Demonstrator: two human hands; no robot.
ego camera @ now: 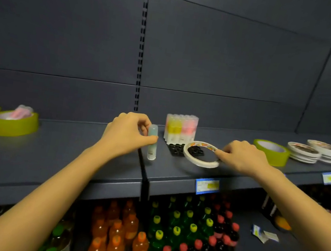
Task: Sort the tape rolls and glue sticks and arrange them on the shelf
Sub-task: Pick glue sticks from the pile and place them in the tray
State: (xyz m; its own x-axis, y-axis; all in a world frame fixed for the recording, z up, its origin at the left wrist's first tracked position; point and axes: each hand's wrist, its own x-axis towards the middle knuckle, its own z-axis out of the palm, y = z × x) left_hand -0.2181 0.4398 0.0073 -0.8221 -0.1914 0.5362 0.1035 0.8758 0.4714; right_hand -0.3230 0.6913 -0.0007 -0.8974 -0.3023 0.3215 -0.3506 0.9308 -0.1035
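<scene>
My left hand pinches a pale green glue stick that stands upright on the dark shelf near its middle seam. My right hand grips the rim of a thin white tape roll, tilted just above the shelf. Behind them a wrapped pack of glue sticks stands upright on a black holed tray. A yellow-green tape roll lies right of my right hand, and two stacks of thin white tape rolls sit further right.
Two yellow-green tape rolls with pale glue sticks lying in their cores sit at the far left of the shelf. Blue price tags hang on the front edge. The lower shelf holds several orange, green and dark soda bottles.
</scene>
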